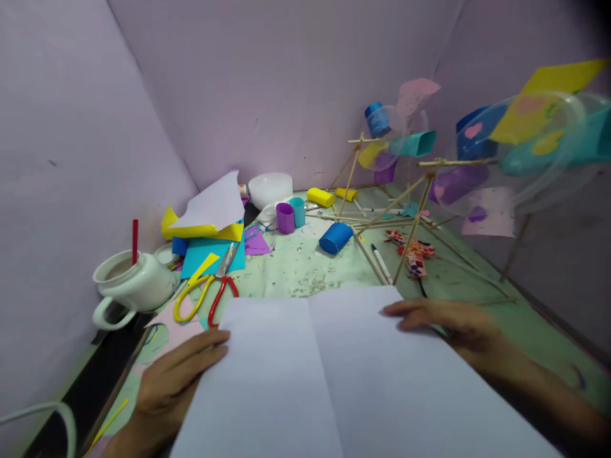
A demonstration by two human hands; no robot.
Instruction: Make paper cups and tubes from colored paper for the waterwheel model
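Note:
A large white sheet of paper (334, 375) with a centre crease lies spread in front of me. My left hand (176, 375) rests at its left edge, fingers stretched out flat along the paper's upper left corner. My right hand (453, 324) lies at the right edge, fingers extended and pressing near the upper right corner. Neither hand grips the sheet as far as I can see; both lie flat against it.
Scissors (210, 292) with yellow and red handles lie beyond the paper on coloured sheets (212, 251). A white cup (128, 283) with a red stick stands at left. Paper rolls (337, 237), wooden sticks (410, 229), a white bowl (270, 187) and pinwheel-like structures (525, 140) fill the back and right.

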